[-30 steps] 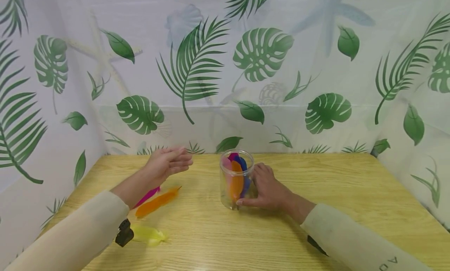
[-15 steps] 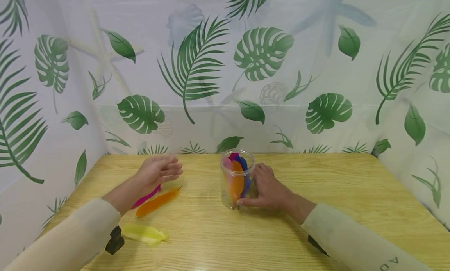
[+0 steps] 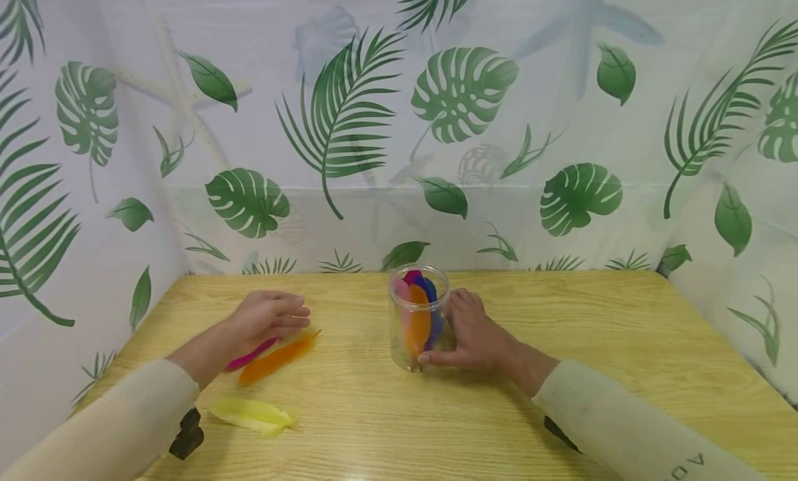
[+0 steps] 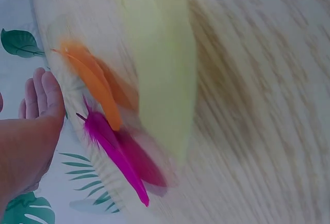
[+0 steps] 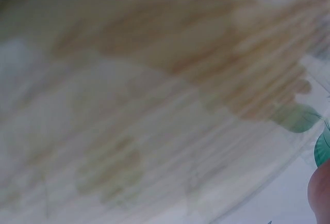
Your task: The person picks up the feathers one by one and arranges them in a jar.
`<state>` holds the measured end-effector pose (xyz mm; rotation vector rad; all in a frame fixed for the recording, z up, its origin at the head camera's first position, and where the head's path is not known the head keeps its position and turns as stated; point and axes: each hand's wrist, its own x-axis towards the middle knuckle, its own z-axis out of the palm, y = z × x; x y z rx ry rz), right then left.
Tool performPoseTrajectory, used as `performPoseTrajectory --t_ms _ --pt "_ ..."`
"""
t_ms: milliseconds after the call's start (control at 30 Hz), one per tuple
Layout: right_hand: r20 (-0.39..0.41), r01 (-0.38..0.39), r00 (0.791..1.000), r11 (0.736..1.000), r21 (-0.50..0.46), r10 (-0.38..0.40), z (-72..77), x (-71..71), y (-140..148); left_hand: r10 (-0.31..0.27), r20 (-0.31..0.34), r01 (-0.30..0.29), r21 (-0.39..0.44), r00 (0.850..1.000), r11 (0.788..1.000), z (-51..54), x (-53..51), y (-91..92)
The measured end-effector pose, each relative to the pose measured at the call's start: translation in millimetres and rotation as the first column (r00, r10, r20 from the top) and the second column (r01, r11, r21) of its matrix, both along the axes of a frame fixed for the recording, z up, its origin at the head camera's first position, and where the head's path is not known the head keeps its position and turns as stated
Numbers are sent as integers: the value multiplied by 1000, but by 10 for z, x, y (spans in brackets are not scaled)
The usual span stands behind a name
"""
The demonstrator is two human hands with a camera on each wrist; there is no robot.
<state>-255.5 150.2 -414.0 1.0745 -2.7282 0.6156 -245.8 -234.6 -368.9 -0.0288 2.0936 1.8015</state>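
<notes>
In the head view a clear jar [image 3: 399, 335] stands upright on the table, holding several feathers: an orange feather [image 3: 418, 325], a pink one, a magenta one and blue ones. My right hand [image 3: 476, 335] grips the jar's right side, thumb at its front near the base. Left of the jar, my left hand [image 3: 268, 318] hovers with extended fingers and holds nothing. Just below it lie a magenta feather [image 3: 251, 356], partly hidden by the hand, and an orange feather [image 4: 95, 82]. A yellow feather [image 3: 252, 416] lies nearer the front, and looms large in the left wrist view.
The wooden table [image 3: 598, 321] meets a white leaf-printed cloth [image 3: 524, 224] at the back and sides. In the right wrist view there is mostly blurred table surface, with a bit of the right hand at the edge.
My left hand has moved left and down, away from the jar and over the loose feathers, uncovering more of the yellow feather. The right hand and the jar have stayed put.
</notes>
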Motion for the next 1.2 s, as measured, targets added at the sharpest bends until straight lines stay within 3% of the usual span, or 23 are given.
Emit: performPoseTrajectory --t_ms 367,633,833,933,1000,1100,1200 --pt "40 9 999 1000 -13 -8 5 4 -63 13 17 -11 -73 1000 997 -26 22 -142" --pt "34 13 999 1000 -9 -13 -3 14 -87 16 -6 -17 -235 1000 972 -45 34 -193" --pt "26 9 1000 1000 -13 -9 -6 9 -106 -14 43 25 -276 999 961 -84 40 -246" --pt "15 10 1000 1000 -15 -10 -8 8 -95 -63 57 77 -289 996 954 -111 6 -231" --pt "4 7 1000 1000 -17 -7 -8 6 -81 -88 60 103 -330 994 938 -119 -16 -187" --pt "-5 3 1000 1000 -18 -3 -4 3 -61 -107 62 123 -439 992 890 -111 -41 -82" --pt "-10 2 1000 1000 -23 -2 -3 -1 -44 -129 63 142 -577 990 805 -98 -64 27"
